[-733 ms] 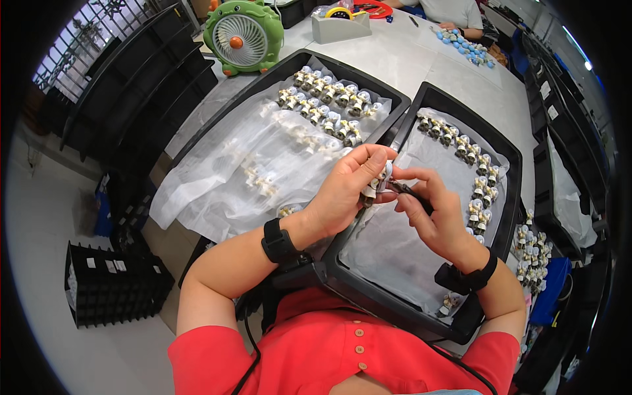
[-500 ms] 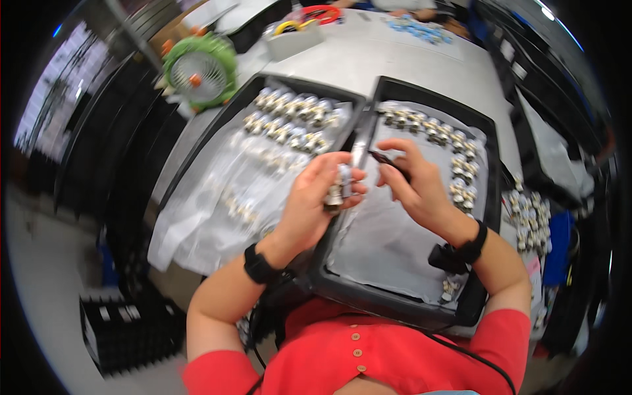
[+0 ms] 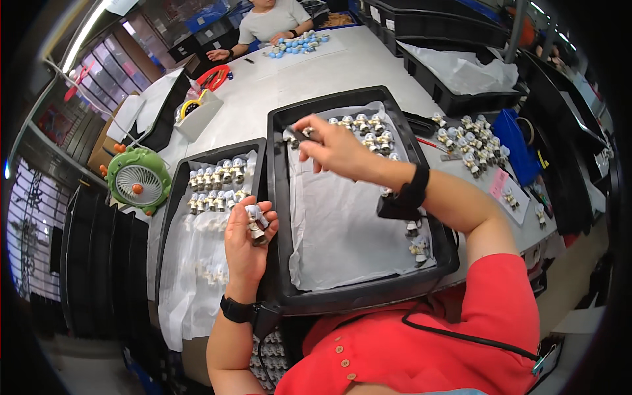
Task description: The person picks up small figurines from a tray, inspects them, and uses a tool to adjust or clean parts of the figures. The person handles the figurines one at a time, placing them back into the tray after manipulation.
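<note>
My left hand [image 3: 245, 253] is closed around a small painted figurine [image 3: 256, 227] with a white-grey head and dark base, held upright over the gap between two trays. Stretched over the far part of the right-hand black tray [image 3: 284, 217], my right hand [image 3: 339, 150] pinches a dark, slim tool [image 3: 301, 134], whose exact kind I cannot make out. Beside its fingers, in that tray's far left corner, stands a figurine [image 3: 289, 139]. More figurines [image 3: 362, 123] line the tray's far and right sides, partly hidden by my right arm.
The left-hand tray [image 3: 164, 230] holds rows of figurines under plastic sheeting. A green fan [image 3: 137, 179] stands left of it. Loose figurines [image 3: 471, 141] crowd the right side near a blue bin [image 3: 515, 141]. Across the table sits another person [image 3: 273, 26] by blue pieces [image 3: 299, 43].
My view has swung round, bringing the far person into sight. My hands have moved apart: the left keeps the figurine, while the right has gone to the tray's far left corner with the tool.
</note>
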`<state>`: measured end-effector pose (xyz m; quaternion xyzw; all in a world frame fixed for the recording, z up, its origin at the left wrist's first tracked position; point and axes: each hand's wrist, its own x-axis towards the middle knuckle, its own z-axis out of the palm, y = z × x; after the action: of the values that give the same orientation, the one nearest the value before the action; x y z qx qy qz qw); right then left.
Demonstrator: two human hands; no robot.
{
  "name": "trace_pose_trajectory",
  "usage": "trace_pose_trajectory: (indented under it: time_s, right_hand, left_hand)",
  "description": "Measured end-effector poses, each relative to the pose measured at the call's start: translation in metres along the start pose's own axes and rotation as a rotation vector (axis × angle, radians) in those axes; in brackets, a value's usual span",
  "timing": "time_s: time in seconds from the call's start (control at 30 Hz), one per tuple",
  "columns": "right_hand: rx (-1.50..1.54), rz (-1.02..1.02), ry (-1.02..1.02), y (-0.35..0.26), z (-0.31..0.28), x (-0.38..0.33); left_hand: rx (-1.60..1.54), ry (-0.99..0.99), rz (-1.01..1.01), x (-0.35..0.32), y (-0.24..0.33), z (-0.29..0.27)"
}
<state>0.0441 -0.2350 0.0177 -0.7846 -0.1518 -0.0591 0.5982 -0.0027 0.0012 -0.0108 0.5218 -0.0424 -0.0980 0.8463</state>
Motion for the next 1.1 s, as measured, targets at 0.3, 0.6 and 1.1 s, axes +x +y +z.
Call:
trace_pose_trajectory:
  time_s: [0.3,0.6,1.1]
  right_hand:
    - [-0.076,0.425,-0.17,0.021,-0.065,-0.064]
    - [-0.586,-0.01,-0.182,0.009,-0.064,-0.073]
    - [-1.141,0.199,0.112,0.175,-0.217,-0.143]
  left_hand:
    - [0.017,-0.076,-0.03,-0.001,-0.007,0.006]
    - [0.027,-0.087,0.028,-0.002,-0.006,0.003]
    - [-0.349,-0.137,-0.099,0.012,-0.008,-0.01]
